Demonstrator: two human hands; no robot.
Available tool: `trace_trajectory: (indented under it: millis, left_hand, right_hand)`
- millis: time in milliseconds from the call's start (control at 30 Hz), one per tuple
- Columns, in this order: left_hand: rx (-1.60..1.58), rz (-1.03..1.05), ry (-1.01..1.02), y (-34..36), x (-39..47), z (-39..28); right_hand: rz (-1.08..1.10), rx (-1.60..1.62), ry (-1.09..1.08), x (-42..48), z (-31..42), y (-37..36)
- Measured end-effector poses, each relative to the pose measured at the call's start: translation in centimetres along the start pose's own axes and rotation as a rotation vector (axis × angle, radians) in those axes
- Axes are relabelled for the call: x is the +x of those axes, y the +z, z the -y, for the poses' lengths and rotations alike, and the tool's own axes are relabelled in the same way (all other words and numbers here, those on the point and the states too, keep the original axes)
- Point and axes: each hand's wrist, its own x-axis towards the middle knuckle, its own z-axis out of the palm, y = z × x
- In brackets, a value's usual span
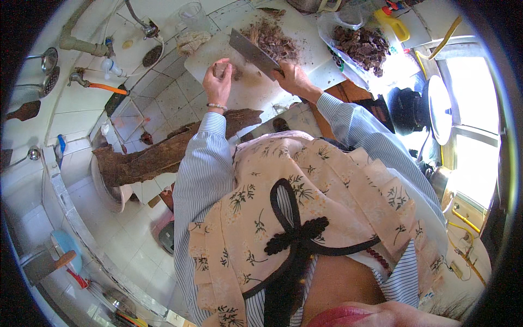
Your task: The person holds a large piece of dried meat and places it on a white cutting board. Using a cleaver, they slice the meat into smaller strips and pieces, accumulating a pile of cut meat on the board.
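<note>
My right hand grips a cleaver, its broad blade slanting up to the left over a white cutting board. Between the fingers of my left hand is a small brown chunk, probably bark, held apart from the blade. Beyond the cleaver lies a heap of chopped brown pieces, with fine crumbs scattered around it. A clear plastic bag to the right holds more dark brown pieces.
Long slabs of bark rest across a round basin at left, partly behind my left sleeve. A crumpled cloth and a clear glass stand beside the board. A tap with an orange hose juts from the left wall. A wok lid is by the window.
</note>
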Motion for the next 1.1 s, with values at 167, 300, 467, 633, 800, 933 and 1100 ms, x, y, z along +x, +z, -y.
trace_trajectory:
  millis: [167,300,467,633,800,933,1100]
  left_hand:
    - [0.606,-0.061,0.163,-0.5,0.3,-3.3]
    - [0.579,0.001,0.264,-0.8,0.5,-2.5]
    - [0.349,-0.08,0.165,-0.4,-1.0,-2.6]
    - [0.561,-0.158,0.231,-0.5,-2.5,-2.9]
    - [0.573,-0.178,0.231,0.1,-3.0,-3.1]
    - [0.471,-0.143,0.113,1.1,-3.0,-2.5]
    - [0.539,-0.157,0.297,0.9,-3.2,-2.2]
  right_hand:
    - [0.023,0.022,-0.015,-0.4,1.6,-0.6]
    - [-0.053,-0.021,-0.101,-0.1,1.9,-0.2]
    - [-0.154,-0.003,-0.21,-0.3,3.8,-1.2]
    - [-0.25,0.044,-0.362,0.0,9.0,-4.4]
    - [-0.292,0.016,-0.506,-0.2,10.8,-4.5]
    - [-0.239,-0.075,-0.474,-0.8,7.9,-1.9]
    - [-0.26,-0.068,-0.486,-0.3,9.2,-3.7]
